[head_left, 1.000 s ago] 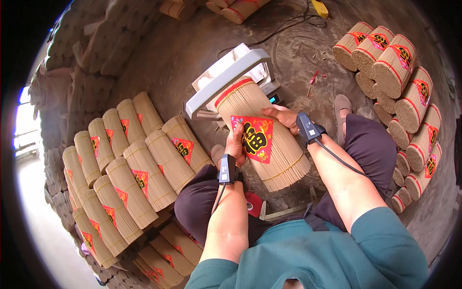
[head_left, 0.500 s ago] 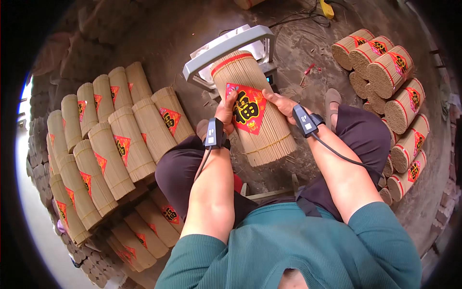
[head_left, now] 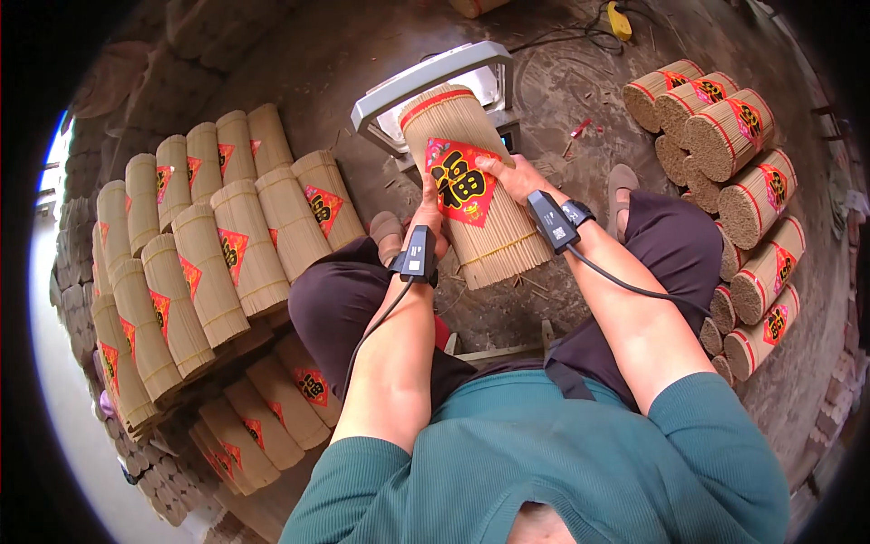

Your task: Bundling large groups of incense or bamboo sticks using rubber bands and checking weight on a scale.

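Between my hands is a thick bundle of thin sticks (head_left: 504, 243), with a red diamond label (head_left: 478, 207) on its upper face. A red band circles its far end and a yellow band its near end. My left hand (head_left: 429, 216) grips the left side of the bundle, its fingers partly hidden beneath. On the opposite side my right hand (head_left: 517, 179) is closed round it, the thumb at the label's edge. Just beyond stands a scale (head_left: 494, 91) with a grey frame bar (head_left: 426, 80); the bundle's far end overlaps it, and I cannot tell whether they touch.
To my left, stick bundles (head_left: 208, 263) with red labels lie in stacked rows. On the right is a pile of red-banded bundles (head_left: 761, 204). A yellow object (head_left: 620, 23) and a dark cable (head_left: 562, 38) lie on the far floor. Stick scraps litter the ground.
The bundle has shifted slightly away from me, toward the scale. My right hand has slid a little inward over the label's edge. Both hands still hold the bundle.
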{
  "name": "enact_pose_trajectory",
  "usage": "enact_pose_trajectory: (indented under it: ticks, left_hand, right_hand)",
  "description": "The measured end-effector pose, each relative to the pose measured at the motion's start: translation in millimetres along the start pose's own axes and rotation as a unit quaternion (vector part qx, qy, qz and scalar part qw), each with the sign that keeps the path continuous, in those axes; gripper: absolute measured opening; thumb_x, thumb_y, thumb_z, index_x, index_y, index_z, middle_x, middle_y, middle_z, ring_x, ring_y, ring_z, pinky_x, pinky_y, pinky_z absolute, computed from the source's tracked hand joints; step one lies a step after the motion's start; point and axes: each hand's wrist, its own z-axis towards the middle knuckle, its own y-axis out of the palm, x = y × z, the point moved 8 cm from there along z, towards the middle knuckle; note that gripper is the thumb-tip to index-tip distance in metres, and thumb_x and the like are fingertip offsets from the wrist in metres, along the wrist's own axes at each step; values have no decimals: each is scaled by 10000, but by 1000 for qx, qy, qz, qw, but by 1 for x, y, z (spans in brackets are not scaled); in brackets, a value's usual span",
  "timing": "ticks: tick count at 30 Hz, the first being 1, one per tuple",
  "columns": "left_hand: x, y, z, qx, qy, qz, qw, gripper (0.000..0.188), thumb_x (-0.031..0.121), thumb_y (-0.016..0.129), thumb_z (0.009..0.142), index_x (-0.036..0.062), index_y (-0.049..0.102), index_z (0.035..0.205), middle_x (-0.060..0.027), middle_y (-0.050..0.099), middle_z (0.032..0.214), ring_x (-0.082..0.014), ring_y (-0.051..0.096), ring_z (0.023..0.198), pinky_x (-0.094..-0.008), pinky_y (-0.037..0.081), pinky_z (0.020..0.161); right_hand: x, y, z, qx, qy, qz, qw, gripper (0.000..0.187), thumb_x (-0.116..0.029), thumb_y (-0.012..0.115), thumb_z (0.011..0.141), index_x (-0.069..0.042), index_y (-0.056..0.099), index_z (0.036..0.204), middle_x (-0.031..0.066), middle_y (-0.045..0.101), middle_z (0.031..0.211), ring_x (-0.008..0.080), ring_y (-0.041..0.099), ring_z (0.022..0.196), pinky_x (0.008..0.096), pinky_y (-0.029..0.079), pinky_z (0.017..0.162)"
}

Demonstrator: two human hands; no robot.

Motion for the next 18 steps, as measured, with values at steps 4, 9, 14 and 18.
enact_pose_trajectory:
  ticks: [4,9,14,18]
  left_hand:
    - [-3,7,1,-12,7,4,1000,776,682,532,785,97,500,1294,-51,613,1220,-191,596,1093,-370,479,955]
    - [-4,5,-3,-7,7,15,1000,813,710,526,767,95,499,1298,-45,612,1224,-187,588,1099,-383,460,963]
    - [-1,11,-7,-3,22,17,1000,822,705,545,762,97,485,1312,-43,598,1246,-186,565,1130,-382,439,984]
    - [-5,4,-3,-14,0,4,1000,785,644,599,782,91,467,1324,-43,584,1265,-177,539,1163,-373,419,1002]
  right_hand:
    - [20,-11,19,-22,-26,54,998,519,-422,638,854,28,631,1112,122,688,977,163,640,855,313,496,780]
    - [24,-9,20,-69,-13,82,994,517,-418,587,891,27,597,1153,120,680,1000,166,639,874,317,500,801]
    - [8,-1,5,-47,-11,46,998,560,-444,644,844,33,615,1139,137,682,997,190,638,918,334,501,805]
    - [-4,-7,-5,19,-20,-30,999,588,-468,660,830,23,612,1148,135,681,1015,196,641,927,339,500,816]
